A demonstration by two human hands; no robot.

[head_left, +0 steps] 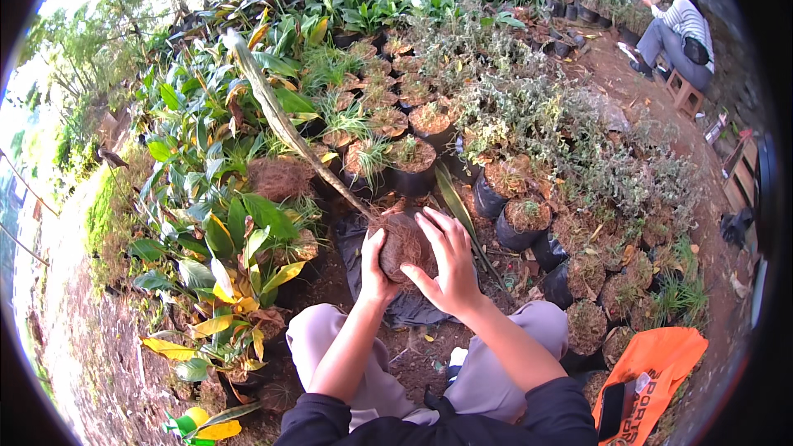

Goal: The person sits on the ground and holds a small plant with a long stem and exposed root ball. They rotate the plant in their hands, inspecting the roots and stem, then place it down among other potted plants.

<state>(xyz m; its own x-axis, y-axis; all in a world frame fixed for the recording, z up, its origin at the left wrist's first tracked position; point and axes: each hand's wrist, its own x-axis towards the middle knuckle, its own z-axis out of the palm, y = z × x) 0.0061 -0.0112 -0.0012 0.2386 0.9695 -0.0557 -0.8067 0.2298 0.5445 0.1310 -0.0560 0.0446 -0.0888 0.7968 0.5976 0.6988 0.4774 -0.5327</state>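
Observation:
Between my two hands is a round ball of brown fibre [399,251], with fine strands standing out at its top. A long, stiff grey-green leaf [279,121] rises from it, leaning up and to the left. My left hand [376,266] grips the ball's left side, thumb up. Against its right side rests my right hand [447,260], fingers spread over the upper edge and thumb across the front. Beneath lies a black plastic sheet [416,314] on the soil. Another long pointed leaf [461,207] lies just beyond my right hand.
A loose clump of brown fibre [280,178] sits among leafy plants on the left. Black plant bags [416,183] with dry soil stand ahead and right. An orange bag [657,362] with a phone [612,410] is at lower right. A person [681,34] sits at upper right.

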